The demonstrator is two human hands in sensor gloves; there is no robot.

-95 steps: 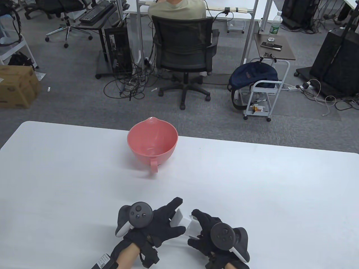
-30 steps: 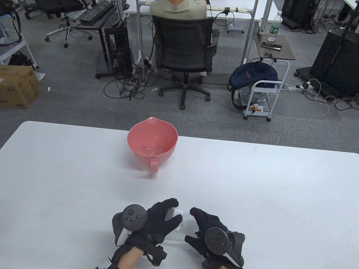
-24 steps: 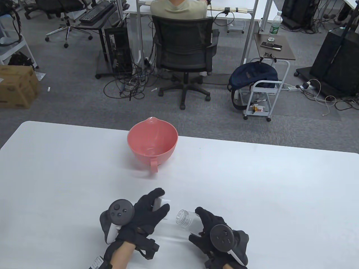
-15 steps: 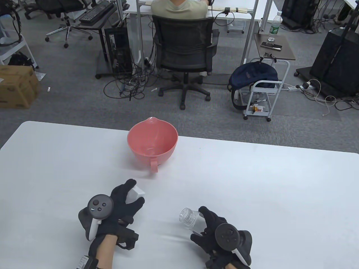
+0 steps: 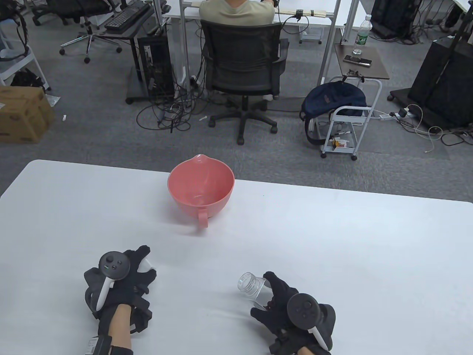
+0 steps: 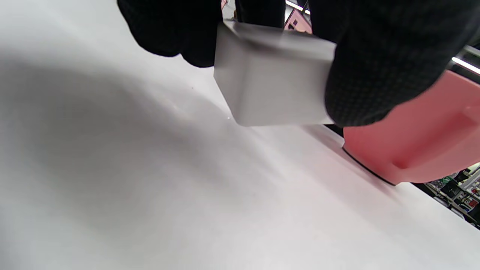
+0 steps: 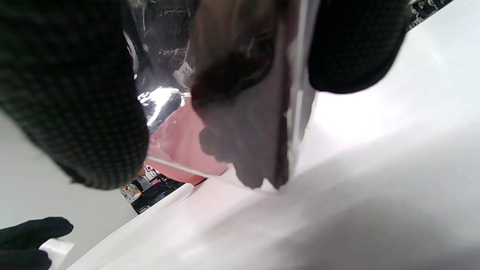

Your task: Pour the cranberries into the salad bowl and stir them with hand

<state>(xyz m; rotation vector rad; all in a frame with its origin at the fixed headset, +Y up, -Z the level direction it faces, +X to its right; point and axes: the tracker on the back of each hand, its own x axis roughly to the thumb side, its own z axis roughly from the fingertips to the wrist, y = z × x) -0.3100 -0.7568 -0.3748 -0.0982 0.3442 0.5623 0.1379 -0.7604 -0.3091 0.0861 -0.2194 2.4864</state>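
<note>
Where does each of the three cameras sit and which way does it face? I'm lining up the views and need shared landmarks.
Table view: high above the near edge, looking down across the white table toward an office; left hand and right hand enter from the bottom.
Left wrist view: low under the left hand, facing the pink bowl; fingers grip a white lid.
Right wrist view: low under the right hand, looking through the clear jar it holds.
Shared: all three show the pink bowl and table.

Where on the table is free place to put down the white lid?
Bare table lies right of the pink bowl, left of it, and between the left hand holding the white lid and the right hand holding the clear jar.
</note>
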